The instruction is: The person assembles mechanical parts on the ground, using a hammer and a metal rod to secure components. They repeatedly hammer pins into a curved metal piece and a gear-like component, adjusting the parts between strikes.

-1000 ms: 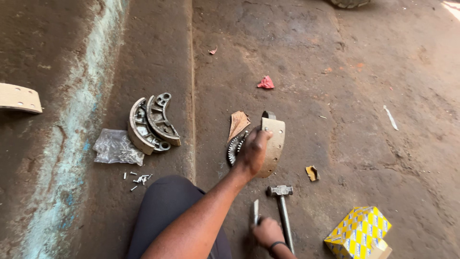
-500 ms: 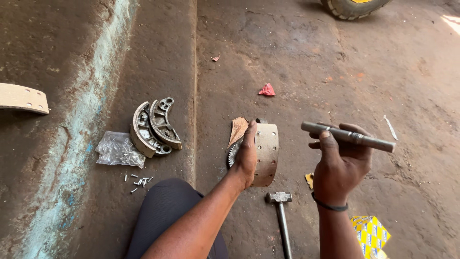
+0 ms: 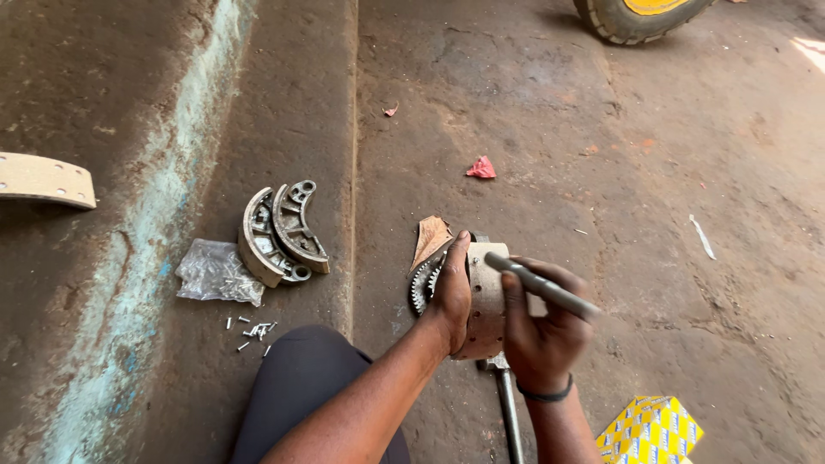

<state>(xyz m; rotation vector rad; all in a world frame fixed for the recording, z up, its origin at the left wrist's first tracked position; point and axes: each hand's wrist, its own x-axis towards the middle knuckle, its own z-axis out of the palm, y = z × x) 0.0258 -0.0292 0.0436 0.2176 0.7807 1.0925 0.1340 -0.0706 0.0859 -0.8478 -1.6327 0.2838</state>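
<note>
Concrete, stained and dusty, covers the floor point(image 3: 670, 283). Nearest, the right hand point(image 3: 537, 331) grips a metal rod point(image 3: 541, 283), its tip on the curved brake shoe point(image 3: 483, 301) that the left hand point(image 3: 451, 296) clasps upright. Left, on a raised ledge point(image 3: 172, 129), lie two bare shoes point(image 3: 279, 230), a plastic bag point(image 3: 215, 273) and rivets point(image 3: 252, 331). Far off stands a tyre point(image 3: 636, 13).

Brake shoe point(image 3: 485, 301) stands between both hands, spare shoes point(image 3: 279, 230) left, hammer point(image 3: 507, 404) beneath.

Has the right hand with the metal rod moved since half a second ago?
Yes. The right hand brought the metal rod left, onto the brake shoe.
</note>
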